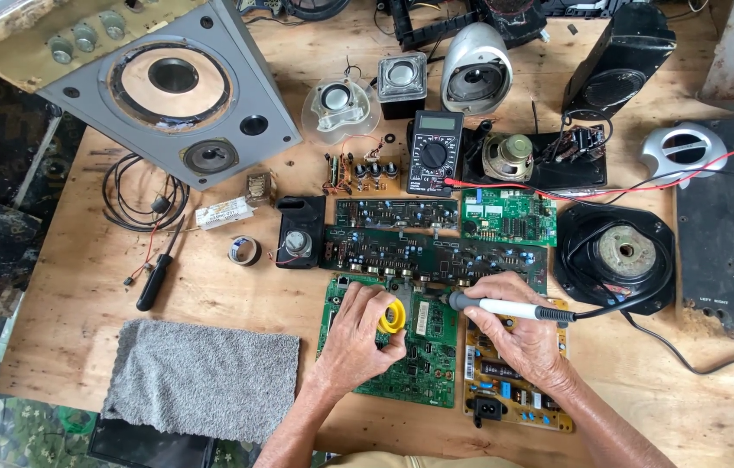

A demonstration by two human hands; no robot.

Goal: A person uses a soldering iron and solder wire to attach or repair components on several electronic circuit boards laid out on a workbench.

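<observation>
On the cluttered wooden workbench (pixel 64 286), our left hand (pixel 358 334) pinched a yellow solder reel (pixel 392 317) over the green circuit board (pixel 423 364), our right hand (pixel 519 334) gripped the soldering iron (pixel 506 308), and a multimeter (pixel 434 152) and grey cloth (pixel 202 377) lay nearby.

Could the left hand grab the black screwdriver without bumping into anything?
Probably yes. The left hand already holds a yellow solder spool, so it would need to drop that. Between it and the screwdriver lies only bare table and a flat grey cloth.
</observation>
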